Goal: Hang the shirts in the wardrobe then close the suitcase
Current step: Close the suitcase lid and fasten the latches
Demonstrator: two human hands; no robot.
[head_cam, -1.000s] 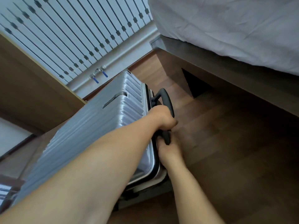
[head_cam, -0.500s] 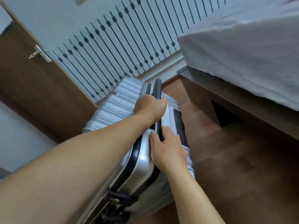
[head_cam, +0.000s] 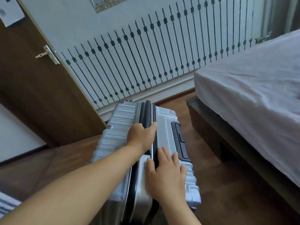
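A silver ribbed hard-shell suitcase (head_cam: 116, 137) stands upright on the wooden floor, its two halves closed together. Along its top runs a black carry handle (head_cam: 148, 112). My left hand (head_cam: 141, 135) grips that handle from the left, fingers curled round it. My right hand (head_cam: 165, 174) lies flat on the near top of the case with straight, spread fingers. A dark recessed pull-handle panel (head_cam: 178, 140) sits on the right half. No shirts or wardrobe are in view.
A bed (head_cam: 253, 88) with a white sheet and dark wooden frame stands close on the right. A brown door (head_cam: 32, 88) with a metal handle is at the left. A white wall panel with dark bars (head_cam: 146, 62) runs behind. Striped fabric (head_cam: 6, 203) shows at the lower left.
The suitcase has been raised from lying tilted to standing upright. My left hand stayed on the black handle. My right hand left the handle and now lies flat on the case top.
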